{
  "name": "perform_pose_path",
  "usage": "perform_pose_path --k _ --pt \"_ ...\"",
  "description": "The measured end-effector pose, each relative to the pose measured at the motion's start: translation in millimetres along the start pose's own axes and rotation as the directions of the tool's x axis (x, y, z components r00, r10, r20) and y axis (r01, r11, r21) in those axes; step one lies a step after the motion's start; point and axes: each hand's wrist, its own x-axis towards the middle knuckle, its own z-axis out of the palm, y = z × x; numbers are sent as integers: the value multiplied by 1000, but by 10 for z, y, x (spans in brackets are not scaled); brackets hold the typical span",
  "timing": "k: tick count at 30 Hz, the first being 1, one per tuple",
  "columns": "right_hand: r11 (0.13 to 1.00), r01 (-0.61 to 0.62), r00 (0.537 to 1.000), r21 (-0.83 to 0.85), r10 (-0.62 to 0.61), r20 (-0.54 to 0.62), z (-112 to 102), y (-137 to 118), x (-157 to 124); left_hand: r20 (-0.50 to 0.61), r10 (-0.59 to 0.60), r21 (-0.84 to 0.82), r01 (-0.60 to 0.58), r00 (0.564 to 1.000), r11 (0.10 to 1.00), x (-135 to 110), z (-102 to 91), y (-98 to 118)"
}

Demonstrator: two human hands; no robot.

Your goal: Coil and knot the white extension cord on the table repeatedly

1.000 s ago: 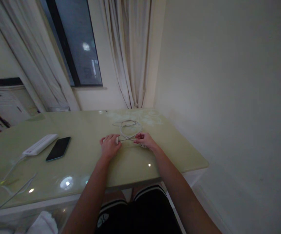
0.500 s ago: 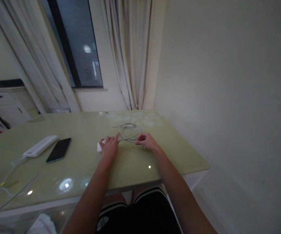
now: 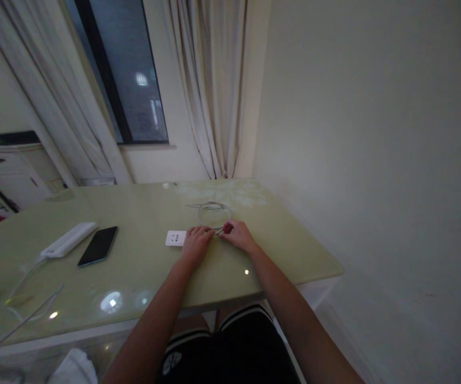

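White plastic is showing beside the left hand [image 3: 197,243]: the socket block [image 3: 175,238] is lying on the surface [image 3: 142,213], its holes facing up, now that the hand has been sliding rightward off most of it. Both hands are sitting close together by the pale cord [image 3: 211,204], whose loops are lying just beyond. The right hand [image 3: 238,234] is pinching the cord; whether the left is gripping it, I cannot tell. The shift is seemingly moving the handling from block to cord.
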Motion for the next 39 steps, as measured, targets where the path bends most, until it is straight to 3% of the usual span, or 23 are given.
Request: perform_pose_path --k 3,6,9,11,16,21,25,30,35,39 --pt "986 -10 999 -169 2 -42 -41 -53 -4 8 1 -5 -1 1000 1000 7 2 -27" --pt "956 -51 984 -288 0 -176 -71 -74 -8 8 -18 -13 18 1000 1000 8 -4 -15" --pt "944 -117 939 -309 4 -344 -72 -33 -11 41 -18 -22 19 999 1000 4 -15 15" --pt "951 -149 924 -272 35 -382 -54 23 -1 43 -22 -24 23 999 999 -1 -25 21" --pt "981 -190 948 -33 175 -265 20 147 70 11 -11 -49 11 1000 999 -20 -50 -10" --pt "969 -202 949 143 229 -214 32 155 131 104 209 -126 -195 972 973 -46 -69 32" --pt "995 -98 982 33 102 -161 10 140 149 121 282 -123 -268 952 956 -62 -93 94" --pt "987 62 993 -149 -76 -88 -26 85 96 -78 176 -41 -179 981 983 -76 -71 179" --pt "957 77 995 -280 -91 -37 -67 18 38 -136 135 51 -129 981 990 -21 0 176" --pt "973 64 998 -220 -62 14 -85 26 62 -126 132 58 -126 983 990 108 30 109"
